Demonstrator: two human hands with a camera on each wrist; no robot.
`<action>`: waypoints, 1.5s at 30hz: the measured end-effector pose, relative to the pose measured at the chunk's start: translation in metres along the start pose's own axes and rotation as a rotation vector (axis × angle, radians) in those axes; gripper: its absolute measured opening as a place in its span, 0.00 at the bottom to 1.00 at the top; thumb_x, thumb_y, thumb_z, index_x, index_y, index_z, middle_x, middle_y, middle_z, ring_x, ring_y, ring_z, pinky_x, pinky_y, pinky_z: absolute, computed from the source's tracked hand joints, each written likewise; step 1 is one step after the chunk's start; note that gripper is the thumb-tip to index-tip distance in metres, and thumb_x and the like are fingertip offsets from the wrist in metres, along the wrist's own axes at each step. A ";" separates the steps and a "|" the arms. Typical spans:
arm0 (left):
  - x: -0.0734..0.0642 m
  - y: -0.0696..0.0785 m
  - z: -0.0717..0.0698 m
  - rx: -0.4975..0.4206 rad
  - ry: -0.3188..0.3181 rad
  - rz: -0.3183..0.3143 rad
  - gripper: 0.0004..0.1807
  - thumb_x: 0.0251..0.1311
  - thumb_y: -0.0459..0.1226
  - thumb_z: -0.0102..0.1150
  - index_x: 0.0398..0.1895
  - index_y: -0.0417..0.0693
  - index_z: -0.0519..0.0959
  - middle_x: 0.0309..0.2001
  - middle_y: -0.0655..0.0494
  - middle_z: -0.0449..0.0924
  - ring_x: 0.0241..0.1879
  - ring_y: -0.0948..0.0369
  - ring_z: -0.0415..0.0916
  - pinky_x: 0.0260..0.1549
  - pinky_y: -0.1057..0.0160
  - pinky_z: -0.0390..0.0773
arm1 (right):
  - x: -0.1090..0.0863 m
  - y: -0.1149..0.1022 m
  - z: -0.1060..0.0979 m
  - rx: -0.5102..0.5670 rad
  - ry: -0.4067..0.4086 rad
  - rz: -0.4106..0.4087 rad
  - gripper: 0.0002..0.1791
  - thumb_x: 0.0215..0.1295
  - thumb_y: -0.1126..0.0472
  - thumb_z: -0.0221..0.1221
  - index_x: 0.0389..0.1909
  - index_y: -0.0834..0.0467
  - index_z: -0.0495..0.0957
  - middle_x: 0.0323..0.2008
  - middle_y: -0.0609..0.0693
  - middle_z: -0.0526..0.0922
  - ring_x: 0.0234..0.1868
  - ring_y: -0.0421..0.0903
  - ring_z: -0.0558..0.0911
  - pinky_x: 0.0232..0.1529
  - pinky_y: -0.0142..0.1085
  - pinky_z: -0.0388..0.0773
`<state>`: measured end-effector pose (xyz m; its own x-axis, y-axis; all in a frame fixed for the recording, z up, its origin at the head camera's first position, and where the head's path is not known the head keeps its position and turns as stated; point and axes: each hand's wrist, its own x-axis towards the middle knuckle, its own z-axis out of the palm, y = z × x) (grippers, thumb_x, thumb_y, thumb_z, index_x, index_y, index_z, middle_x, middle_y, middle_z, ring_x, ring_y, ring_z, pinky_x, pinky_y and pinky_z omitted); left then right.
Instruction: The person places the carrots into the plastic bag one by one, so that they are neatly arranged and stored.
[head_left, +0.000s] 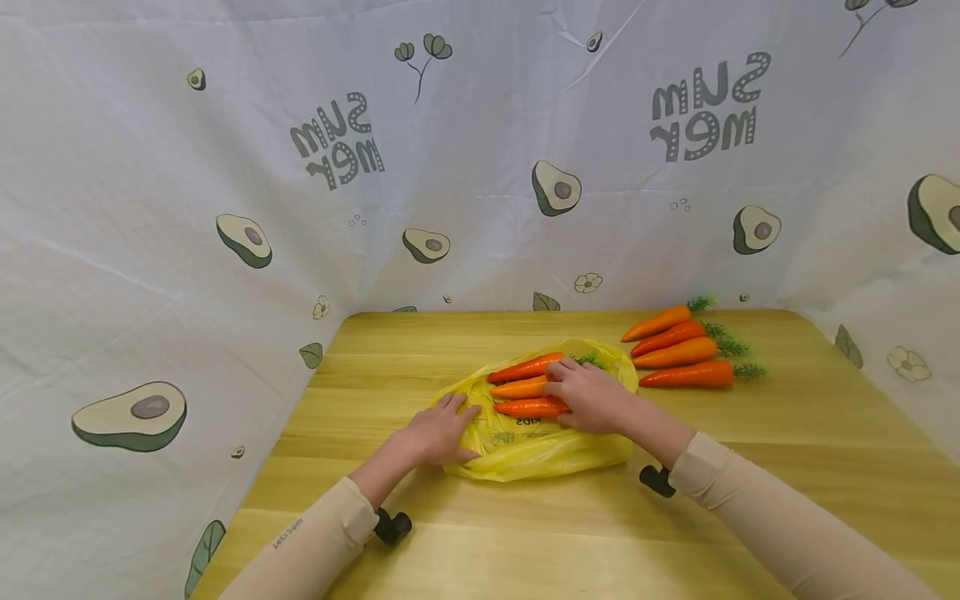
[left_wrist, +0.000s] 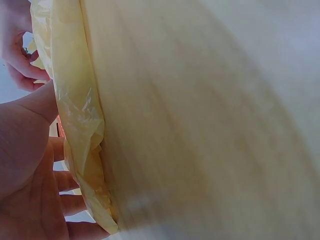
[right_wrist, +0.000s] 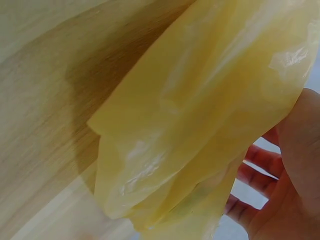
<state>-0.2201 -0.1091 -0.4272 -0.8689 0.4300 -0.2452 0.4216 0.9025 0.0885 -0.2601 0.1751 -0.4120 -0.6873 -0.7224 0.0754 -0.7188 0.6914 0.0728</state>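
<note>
In the head view a yellow plastic bag lies spread on the table, its mouth gaping upward. Three carrots with green tops lie side by side on it: a red-orange one at the back, an orange one in the middle and a red-orange one in front. My right hand reaches over their leafy ends, fingertips on the carrots and hiding part of them. Its fingers are spread apart in the right wrist view. My left hand rests on the bag's left end with fingers extended.
Several more carrots lie in a fanned row at the back right of the wooden table, green tops pointing right. A white curtain printed with avocados hangs behind the table and at its sides.
</note>
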 end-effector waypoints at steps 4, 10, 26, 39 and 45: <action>-0.001 -0.001 0.002 -0.011 -0.006 0.000 0.44 0.63 0.60 0.61 0.78 0.56 0.60 0.79 0.46 0.52 0.78 0.46 0.51 0.65 0.39 0.69 | 0.000 -0.001 0.002 -0.005 0.021 -0.018 0.20 0.57 0.54 0.73 0.51 0.55 0.84 0.52 0.53 0.77 0.50 0.51 0.74 0.42 0.45 0.79; -0.003 -0.001 0.002 -0.024 -0.004 0.002 0.44 0.63 0.60 0.62 0.78 0.56 0.60 0.79 0.46 0.52 0.78 0.46 0.52 0.64 0.38 0.70 | 0.001 -0.002 0.003 0.017 0.029 -0.015 0.21 0.57 0.55 0.73 0.51 0.55 0.84 0.51 0.52 0.78 0.50 0.52 0.75 0.44 0.47 0.80; 0.001 -0.001 0.000 -0.035 0.003 -0.003 0.44 0.63 0.59 0.62 0.78 0.56 0.60 0.79 0.47 0.52 0.78 0.46 0.51 0.65 0.38 0.68 | 0.007 -0.001 0.000 0.123 0.033 -0.023 0.23 0.62 0.55 0.70 0.57 0.56 0.82 0.56 0.53 0.82 0.58 0.54 0.74 0.61 0.53 0.75; 0.001 0.000 0.000 -0.029 0.004 0.000 0.44 0.63 0.59 0.63 0.78 0.56 0.61 0.79 0.46 0.53 0.78 0.47 0.52 0.64 0.39 0.69 | -0.001 0.010 -0.021 0.208 0.104 0.003 0.18 0.64 0.58 0.68 0.53 0.57 0.84 0.55 0.56 0.80 0.56 0.55 0.77 0.53 0.50 0.79; 0.001 0.000 0.000 -0.024 0.001 -0.004 0.43 0.63 0.59 0.62 0.78 0.56 0.61 0.79 0.46 0.53 0.78 0.47 0.52 0.64 0.39 0.70 | -0.012 0.026 -0.039 0.198 0.107 0.063 0.19 0.65 0.57 0.68 0.56 0.58 0.82 0.59 0.60 0.78 0.59 0.59 0.77 0.54 0.53 0.79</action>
<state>-0.2205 -0.1084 -0.4273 -0.8711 0.4259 -0.2445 0.4114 0.9048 0.1103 -0.2668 0.2015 -0.3727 -0.7239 -0.6662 0.1794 -0.6887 0.7131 -0.1310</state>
